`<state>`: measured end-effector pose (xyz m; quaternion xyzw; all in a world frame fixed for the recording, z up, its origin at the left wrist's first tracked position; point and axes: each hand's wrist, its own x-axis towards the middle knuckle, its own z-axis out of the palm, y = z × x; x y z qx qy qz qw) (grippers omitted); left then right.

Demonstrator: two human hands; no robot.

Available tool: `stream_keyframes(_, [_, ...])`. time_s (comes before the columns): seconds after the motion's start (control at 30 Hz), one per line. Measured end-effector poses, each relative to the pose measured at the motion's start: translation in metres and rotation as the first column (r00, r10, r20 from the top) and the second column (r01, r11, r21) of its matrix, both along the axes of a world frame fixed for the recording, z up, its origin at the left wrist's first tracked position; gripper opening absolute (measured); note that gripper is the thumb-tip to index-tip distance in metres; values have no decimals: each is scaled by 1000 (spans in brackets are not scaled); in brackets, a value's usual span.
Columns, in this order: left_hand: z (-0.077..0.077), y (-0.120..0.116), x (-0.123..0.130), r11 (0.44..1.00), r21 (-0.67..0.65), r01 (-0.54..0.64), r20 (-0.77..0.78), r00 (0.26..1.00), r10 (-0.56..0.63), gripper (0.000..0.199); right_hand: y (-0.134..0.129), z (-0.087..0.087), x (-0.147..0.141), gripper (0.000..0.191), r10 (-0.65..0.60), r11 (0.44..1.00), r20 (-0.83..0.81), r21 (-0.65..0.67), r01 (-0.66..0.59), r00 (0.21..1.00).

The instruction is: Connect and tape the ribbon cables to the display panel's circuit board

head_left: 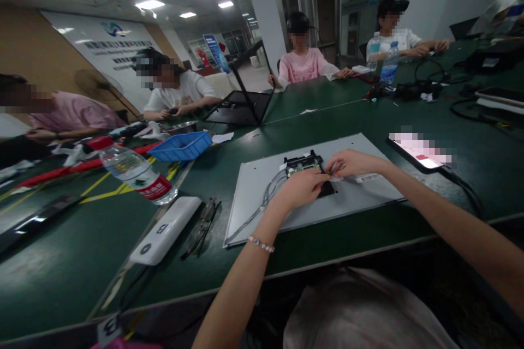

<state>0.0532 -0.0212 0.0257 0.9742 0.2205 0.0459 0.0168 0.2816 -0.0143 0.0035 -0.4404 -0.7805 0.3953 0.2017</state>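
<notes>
A flat grey metal panel [254,185] lies on the green table in front of me. Near its middle sits a black bracket [305,161] with a small circuit board, and grey cables [266,196] run from it to the panel's left edge. My left hand [305,186] rests over the board's lower part, fingers bent together at its right side. My right hand [347,163] is just to the right, its fingers curled close to the left fingertips. A small pale, clear piece [336,179] shows beneath the right fingers; what either hand grips is too small to tell.
Left of the panel lie glasses [202,226], a white power bank [166,232], a water bottle [137,174] and a blue tray [182,146]. A lit phone [421,154] with a cable lies at the right. Several people sit across the table [286,114].
</notes>
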Motion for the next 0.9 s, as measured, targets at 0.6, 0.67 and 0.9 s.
stream_keyframes(0.6, [0,-2,1,1000,0,-14,19,1000,14,40,-10,11,-10,32,-124,979,-65,-172,111,990])
stream_keyframes(0.67, [0,-2,1,1000,-13,-23,11,1000,23,41,-9,8,-9,36,-98,977,-81,-197,81,992])
stream_keyframes(0.9, [-1,-1,1,1000,-15,-15,24,1000,15,38,-8,7,-7,41,-84,981,-64,-181,72,994])
